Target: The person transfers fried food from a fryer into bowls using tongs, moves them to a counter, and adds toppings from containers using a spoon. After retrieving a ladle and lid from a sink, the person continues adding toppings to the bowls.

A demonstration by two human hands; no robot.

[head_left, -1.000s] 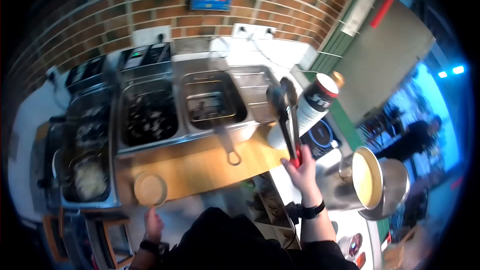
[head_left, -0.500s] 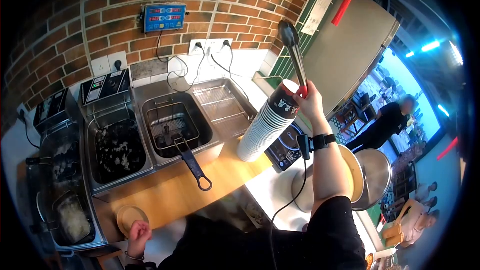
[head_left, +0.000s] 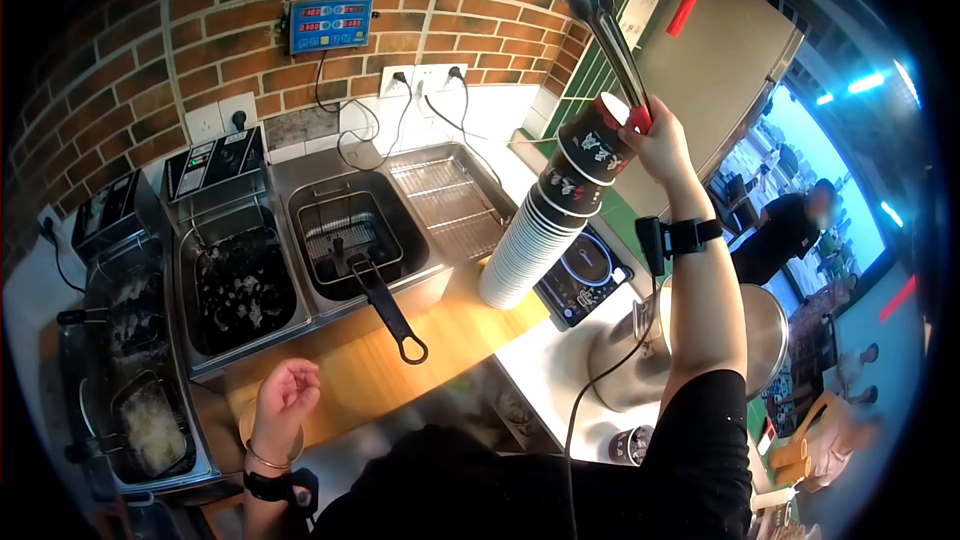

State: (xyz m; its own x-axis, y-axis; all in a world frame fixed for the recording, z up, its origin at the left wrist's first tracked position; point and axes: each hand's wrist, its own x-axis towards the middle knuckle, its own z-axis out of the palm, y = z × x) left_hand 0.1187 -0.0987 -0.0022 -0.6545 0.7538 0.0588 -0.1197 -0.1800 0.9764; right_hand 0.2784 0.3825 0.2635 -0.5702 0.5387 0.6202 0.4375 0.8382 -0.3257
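Observation:
My right hand (head_left: pixel 658 145) is closed around the red-handled end of metal tongs with dark tips (head_left: pixel 608 35). It also grips the rim of a black printed paper cup (head_left: pixel 592 145), drawn part way out of the top of a tall cup stack (head_left: pixel 532 252). The stack stands tilted in view on the wooden counter. Over the counter's near left part, my left hand (head_left: pixel 288 398) is loosely curled shut with nothing visible in it. Below that hand, a round tan item (head_left: pixel 246 422) is mostly hidden.
Deep fryers with dark oil (head_left: pixel 240 285) line the left, one holding a black-handled basket (head_left: pixel 385 315). A basket of pale food (head_left: pixel 152 432) sits at far left. An induction cooker (head_left: pixel 585 275) and metal pot (head_left: pixel 625 370) are right. A person in black (head_left: pixel 780 240) stands beyond.
My right hand has risen with the tongs and pulled the top cup partly away from the stack. My left hand has moved up and slightly right over the wooden counter.

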